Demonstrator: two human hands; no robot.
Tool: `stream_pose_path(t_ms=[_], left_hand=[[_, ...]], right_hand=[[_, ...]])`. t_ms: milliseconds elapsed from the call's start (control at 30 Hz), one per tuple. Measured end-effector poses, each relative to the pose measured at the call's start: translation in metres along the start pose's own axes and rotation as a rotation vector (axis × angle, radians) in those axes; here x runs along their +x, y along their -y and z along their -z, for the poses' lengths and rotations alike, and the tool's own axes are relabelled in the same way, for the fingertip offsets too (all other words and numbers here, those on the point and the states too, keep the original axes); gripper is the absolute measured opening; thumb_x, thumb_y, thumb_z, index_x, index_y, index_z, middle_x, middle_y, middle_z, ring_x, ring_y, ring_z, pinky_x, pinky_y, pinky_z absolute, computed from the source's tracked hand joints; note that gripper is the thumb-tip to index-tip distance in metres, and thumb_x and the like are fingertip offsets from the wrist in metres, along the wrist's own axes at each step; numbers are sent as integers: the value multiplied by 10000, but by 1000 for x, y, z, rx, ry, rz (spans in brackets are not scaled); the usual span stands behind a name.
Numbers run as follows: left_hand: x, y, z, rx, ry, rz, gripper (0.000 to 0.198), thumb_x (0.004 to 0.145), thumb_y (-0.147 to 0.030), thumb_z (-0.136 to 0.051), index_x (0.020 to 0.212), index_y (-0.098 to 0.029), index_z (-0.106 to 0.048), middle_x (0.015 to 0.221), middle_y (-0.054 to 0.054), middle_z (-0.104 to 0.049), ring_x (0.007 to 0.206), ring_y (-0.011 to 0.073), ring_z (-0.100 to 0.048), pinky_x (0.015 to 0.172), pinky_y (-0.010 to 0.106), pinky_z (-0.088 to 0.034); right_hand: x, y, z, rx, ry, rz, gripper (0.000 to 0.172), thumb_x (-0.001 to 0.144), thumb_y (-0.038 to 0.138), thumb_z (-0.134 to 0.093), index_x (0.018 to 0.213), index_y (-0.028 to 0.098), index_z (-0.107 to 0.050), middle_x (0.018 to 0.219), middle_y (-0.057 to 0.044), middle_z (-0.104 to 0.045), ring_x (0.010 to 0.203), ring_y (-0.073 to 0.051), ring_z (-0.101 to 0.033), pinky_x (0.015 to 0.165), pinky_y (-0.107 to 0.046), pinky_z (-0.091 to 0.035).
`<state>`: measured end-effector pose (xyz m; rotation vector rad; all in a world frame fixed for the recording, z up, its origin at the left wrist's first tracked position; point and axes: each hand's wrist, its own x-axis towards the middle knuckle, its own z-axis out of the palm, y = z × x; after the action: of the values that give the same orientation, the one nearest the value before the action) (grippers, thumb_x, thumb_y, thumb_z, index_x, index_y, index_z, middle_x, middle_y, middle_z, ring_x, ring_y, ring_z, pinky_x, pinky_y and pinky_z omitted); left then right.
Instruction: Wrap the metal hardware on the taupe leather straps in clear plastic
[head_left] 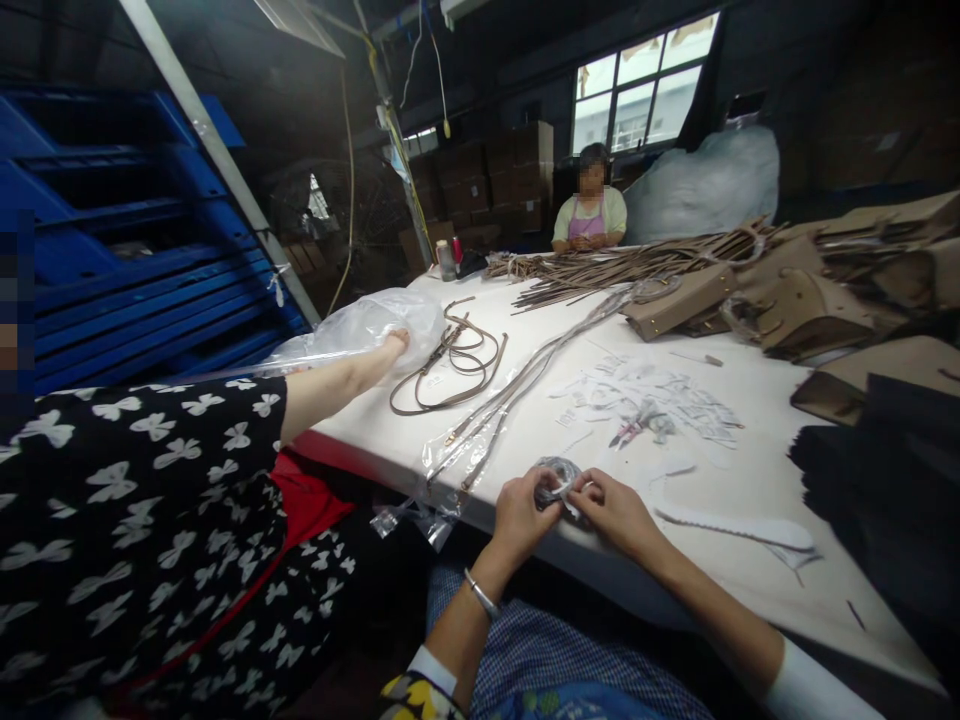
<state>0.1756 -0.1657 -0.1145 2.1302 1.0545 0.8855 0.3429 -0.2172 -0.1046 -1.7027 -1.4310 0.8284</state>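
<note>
At the near edge of the white table [750,470], my left hand [521,515] and my right hand [611,510] meet, both closed on a small crumpled clear plastic wrap [556,477] with something coiled inside. My left wrist wears a silver bangle. Long clear plastic sleeves holding straps [510,395] lie just left of my hands. A pile of small white tags and scissors-like tools [649,405] sits beyond my right hand.
A co-worker in a black bow-print top leans in at the left, one hand [394,345] on a clear bag [367,325] beside looped brown straps [450,365]. Tan handbags [795,290] and black fabric [885,460] fill the right. Another person [591,210] sits at the far end.
</note>
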Motion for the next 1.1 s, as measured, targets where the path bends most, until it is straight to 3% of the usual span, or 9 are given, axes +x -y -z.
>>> stream_pose_path(t_ms=[300, 533, 833, 1100], left_hand=[[-1, 0, 2, 12, 2, 9, 283, 719, -193, -735, 971, -248, -617, 890, -33, -701, 821, 163, -648, 752, 248, -466], [-3, -4, 2, 36, 0, 1, 305, 745, -225, -726, 1030, -248, -619, 933, -13, -712, 849, 182, -653, 778, 276, -480], [-10, -4, -4, 93, -52, -1, 385, 740, -161, -716, 1092, -269, -605, 1018, -10, -713, 931, 202, -637, 868, 321, -465], [-8, -4, -2, 53, -47, 9, 316, 720, -132, -721, 989, -249, -604, 937, -35, -705, 876, 173, -632, 789, 268, -455]], right_hand=[[-3, 2, -3, 165, 3, 4, 222, 815, 445, -595, 858, 229, -575, 632, 27, -686, 558, -163, -607, 572, -262, -446], [8, 3, 2, 140, 59, -14, 217, 775, 418, -610, 857, 226, -551, 607, 24, -695, 551, -173, -626, 586, -274, -459], [22, 2, 6, 146, 145, -50, 235, 714, 411, -654, 735, 215, -526, 555, 24, -662, 522, -156, -608, 535, -248, -419], [16, -2, 8, 169, 157, -70, 213, 705, 374, -678, 731, 201, -557, 571, 15, -666, 538, -153, -609, 548, -248, -432]])
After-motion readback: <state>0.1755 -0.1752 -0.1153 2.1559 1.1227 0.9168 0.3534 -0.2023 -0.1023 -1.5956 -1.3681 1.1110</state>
